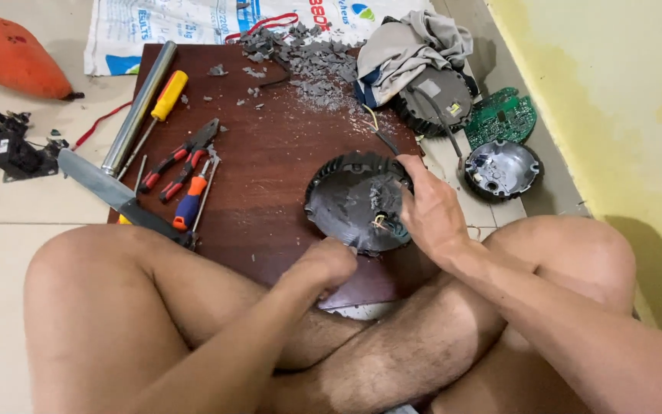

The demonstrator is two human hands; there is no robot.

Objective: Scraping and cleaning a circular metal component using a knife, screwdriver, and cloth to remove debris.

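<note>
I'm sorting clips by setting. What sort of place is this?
Likely a home floor used as a makeshift repair spot: a wooden board laid on floor tiles, hand tools such as pliers, and a loose circuit board.

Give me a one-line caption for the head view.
Both hands, left and right, grip a round black finned housing on a brown board.

Both hands, left hand (329,264) and right hand (432,211), grip a round dark finned housing (354,201) on the brown board (270,153).
</note>
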